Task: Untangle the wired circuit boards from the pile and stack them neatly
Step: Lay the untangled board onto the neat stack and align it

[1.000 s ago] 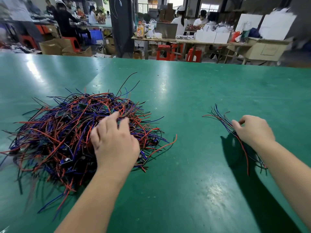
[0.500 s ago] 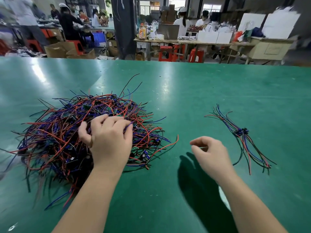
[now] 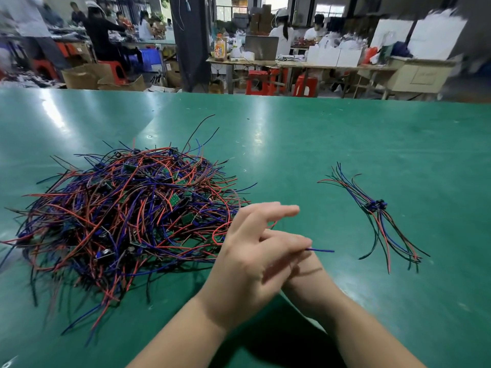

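Left hand (image 3: pixel 249 256), fingers extended and spread, lies across the right hand (image 3: pixel 305 272), whose fingers are hidden, so its grasp cannot be told. A blue wire (image 3: pixel 320 250) projects rightward from beneath the left fingers; which hand holds it is unclear. Just left lies the tangled pile of wired circuit boards (image 3: pixel 127 213); well apart to the right on the green table (image 3: pixel 318 144), a small bundle of wired boards (image 3: pixel 374 205).

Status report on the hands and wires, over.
Left hand fingers straight, lying over right hand, which is mostly hidden. Blue wire end sticks out from them. Pile at left, stack at right. Nothing blocking.
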`<state>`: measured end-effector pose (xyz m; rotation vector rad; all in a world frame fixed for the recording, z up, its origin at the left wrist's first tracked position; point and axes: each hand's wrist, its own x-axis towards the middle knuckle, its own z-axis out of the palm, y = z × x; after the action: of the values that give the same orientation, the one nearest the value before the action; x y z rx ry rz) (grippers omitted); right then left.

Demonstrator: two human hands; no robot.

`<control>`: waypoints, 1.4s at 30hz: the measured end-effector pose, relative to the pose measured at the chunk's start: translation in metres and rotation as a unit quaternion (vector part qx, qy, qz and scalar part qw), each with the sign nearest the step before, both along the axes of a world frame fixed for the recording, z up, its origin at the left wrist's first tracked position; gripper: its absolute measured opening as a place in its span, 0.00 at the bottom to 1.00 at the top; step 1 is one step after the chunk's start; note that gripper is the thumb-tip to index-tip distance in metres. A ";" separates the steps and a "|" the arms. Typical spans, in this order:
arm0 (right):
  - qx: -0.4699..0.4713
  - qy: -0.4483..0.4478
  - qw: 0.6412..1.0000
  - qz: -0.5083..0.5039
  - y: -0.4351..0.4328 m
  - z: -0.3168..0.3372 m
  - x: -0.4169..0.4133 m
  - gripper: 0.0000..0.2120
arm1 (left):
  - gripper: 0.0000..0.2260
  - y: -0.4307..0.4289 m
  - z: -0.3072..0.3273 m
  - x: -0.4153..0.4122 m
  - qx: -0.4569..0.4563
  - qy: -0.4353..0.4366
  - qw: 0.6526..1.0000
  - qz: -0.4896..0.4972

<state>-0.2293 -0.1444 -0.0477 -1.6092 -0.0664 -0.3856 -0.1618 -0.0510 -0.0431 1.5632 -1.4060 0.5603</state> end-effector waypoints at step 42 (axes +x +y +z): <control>0.304 0.122 0.935 -0.132 -0.048 0.025 -0.010 0.06 | 0.02 -0.002 0.009 -0.002 0.078 0.611 0.777 -0.131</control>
<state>-0.2392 -0.1921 -0.0223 -1.0358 0.4275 -0.3636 -0.1638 -0.0528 -0.0341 1.3309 -0.5869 -0.7087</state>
